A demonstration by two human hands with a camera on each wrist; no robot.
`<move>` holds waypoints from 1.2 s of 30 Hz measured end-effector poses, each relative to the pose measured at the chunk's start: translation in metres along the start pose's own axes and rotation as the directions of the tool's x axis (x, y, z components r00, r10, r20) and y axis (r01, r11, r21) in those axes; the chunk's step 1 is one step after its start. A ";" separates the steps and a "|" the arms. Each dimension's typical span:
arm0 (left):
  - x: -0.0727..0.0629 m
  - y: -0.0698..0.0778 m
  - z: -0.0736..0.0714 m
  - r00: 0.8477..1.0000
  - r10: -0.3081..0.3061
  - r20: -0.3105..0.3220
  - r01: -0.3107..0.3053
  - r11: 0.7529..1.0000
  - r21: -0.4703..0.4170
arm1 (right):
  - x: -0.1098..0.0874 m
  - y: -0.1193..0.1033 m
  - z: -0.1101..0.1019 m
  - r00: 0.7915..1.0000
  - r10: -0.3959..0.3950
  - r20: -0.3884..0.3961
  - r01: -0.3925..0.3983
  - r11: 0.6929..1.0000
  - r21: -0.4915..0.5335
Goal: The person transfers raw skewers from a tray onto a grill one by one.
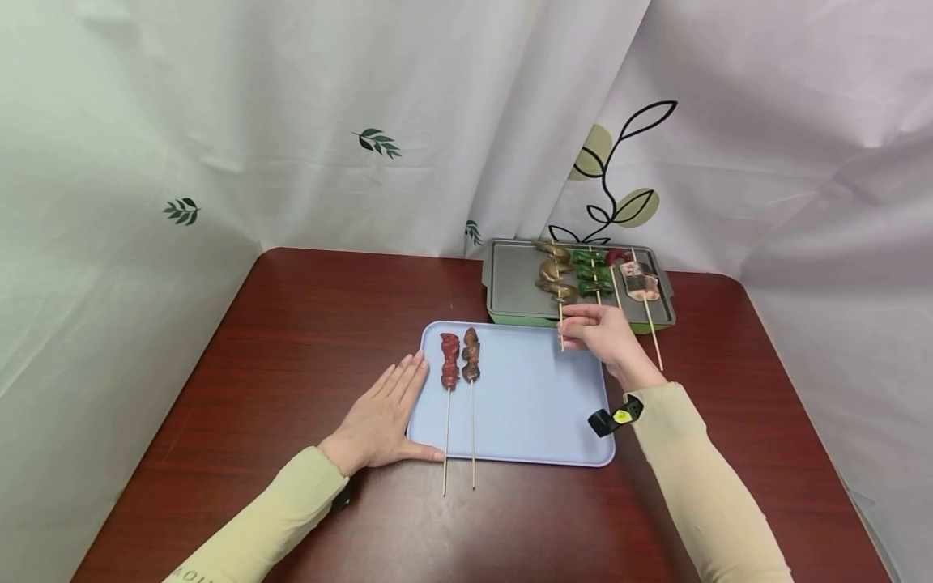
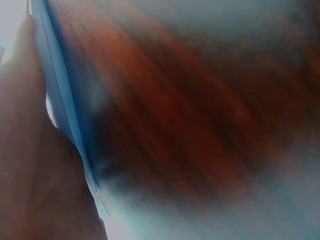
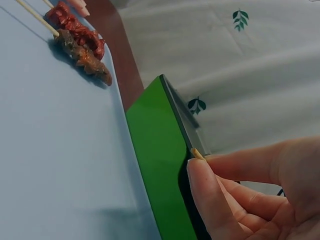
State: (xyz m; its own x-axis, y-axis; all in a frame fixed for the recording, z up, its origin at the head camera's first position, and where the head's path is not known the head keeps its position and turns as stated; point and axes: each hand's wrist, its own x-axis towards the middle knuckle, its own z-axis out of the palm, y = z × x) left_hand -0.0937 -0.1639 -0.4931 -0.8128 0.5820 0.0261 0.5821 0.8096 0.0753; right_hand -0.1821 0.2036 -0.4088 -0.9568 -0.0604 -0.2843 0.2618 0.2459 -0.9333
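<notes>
My right hand (image 1: 594,330) pinches the lower stick of a skewer with olive-brown pieces (image 1: 556,271), which lies over the grey-topped grill (image 1: 510,279). In the right wrist view the stick's end (image 3: 197,153) shows between thumb and finger. Straight-fingered, my left hand (image 1: 382,413) rests along the left edge of the light blue tray (image 1: 539,405), its thumb at the front rim near the sticks. On that tray lie a red meat skewer (image 1: 449,362) and a brown meat skewer (image 1: 471,356), side by side, their sticks past the front rim.
Also on the grill are a green pepper skewer (image 1: 594,271), a dark red skewer (image 1: 618,256) partly hidden behind others, and a skewer with pale and dark chunks (image 1: 640,282). A white curtain (image 1: 328,121) hangs behind the brown table (image 1: 291,324).
</notes>
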 end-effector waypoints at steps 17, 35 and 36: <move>0.000 -0.001 0.002 1.000 -0.004 0.003 0.004 1.000 0.005 | -0.023 -0.006 -0.001 0.994 -0.102 -0.050 0.086 0.964 -0.250; 0.001 0.000 -0.001 1.000 -0.007 0.023 0.007 1.000 0.000 | -0.063 -0.019 0.001 0.965 -0.260 -0.038 0.239 0.927 -0.288; 0.001 0.000 0.000 1.000 -0.008 0.021 0.008 1.000 0.002 | -0.065 -0.019 0.001 0.963 -0.267 -0.035 0.246 0.927 -0.283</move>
State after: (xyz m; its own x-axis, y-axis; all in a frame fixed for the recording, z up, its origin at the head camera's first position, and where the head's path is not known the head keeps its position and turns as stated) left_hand -0.0945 -0.1635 -0.4930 -0.8169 0.5768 0.0043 0.5755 0.8145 0.0737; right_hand -0.1252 0.2014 -0.3726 -0.9958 -0.0894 -0.0172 -0.0287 0.4867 -0.8731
